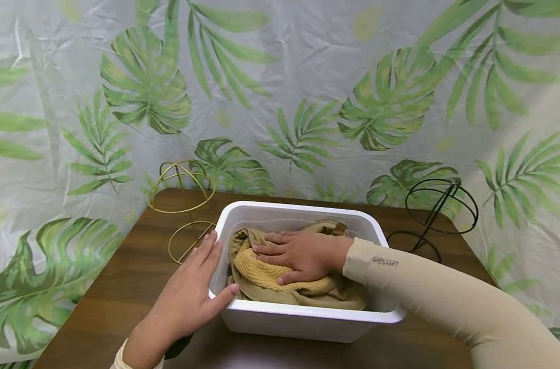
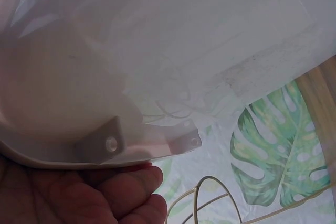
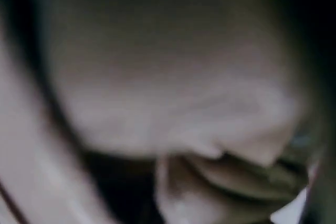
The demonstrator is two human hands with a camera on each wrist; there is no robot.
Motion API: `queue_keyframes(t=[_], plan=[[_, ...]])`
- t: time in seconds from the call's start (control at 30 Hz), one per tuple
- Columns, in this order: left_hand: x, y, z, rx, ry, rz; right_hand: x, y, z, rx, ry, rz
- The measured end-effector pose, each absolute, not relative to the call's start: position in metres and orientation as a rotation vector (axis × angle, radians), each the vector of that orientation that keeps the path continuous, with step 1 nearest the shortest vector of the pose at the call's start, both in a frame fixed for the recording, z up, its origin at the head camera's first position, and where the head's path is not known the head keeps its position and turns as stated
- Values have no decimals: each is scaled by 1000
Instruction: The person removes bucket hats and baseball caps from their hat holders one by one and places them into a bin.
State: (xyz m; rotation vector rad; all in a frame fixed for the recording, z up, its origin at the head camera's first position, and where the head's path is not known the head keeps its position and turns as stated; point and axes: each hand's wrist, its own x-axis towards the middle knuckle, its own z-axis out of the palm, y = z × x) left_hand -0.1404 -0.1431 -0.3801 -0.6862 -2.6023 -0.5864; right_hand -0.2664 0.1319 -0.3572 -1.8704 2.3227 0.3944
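A white plastic tub (image 1: 298,320) stands on the table with folded cloth inside. On top lies a knitted mustard-yellow cloth (image 1: 256,271), over an olive-tan fabric (image 1: 303,298) that shows around its edges. My right hand (image 1: 307,253) rests flat on the yellow cloth, fingers spread toward the left. At the tub's left front corner, my left hand (image 1: 187,292) lies against the rim with straight fingers and the thumb over the front edge. The left wrist view shows these fingers (image 2: 131,187) just under the rim's underside. Blurred cloth fills most of the right wrist view.
A gold wire stand (image 1: 183,209) is left of the tub, and a black wire stand (image 1: 427,230) is to its right. The dark wood table (image 1: 109,287) reaches back to a leaf-patterned curtain (image 1: 307,77).
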Motion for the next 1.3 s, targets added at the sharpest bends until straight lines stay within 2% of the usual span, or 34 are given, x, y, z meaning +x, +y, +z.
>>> queue_keyframes(t=[0.3,0.5,0.67,0.87,1.1,1.3], plan=[[-150,-141,-384,-662,-2600,-584,-277,129,-376,-1846,2299,414],[-153,-136,-389,-665,-2610,-587,-283,135,-373,-1844,2324,355],[-153,-138,-388,-671,-2612,-568,-280,139,-352,-1815,2399,301],[-154,-139,-387,-689,-2590,-565,-265,153,-301,-1636,2542,187],[-156,-142,-383,-695,-2637,-716,-239,200,-255,-1543,2819,-117],[-161,-158,-373,-714,-2655,-893,-211,265,-262,-1273,3126,-403]])
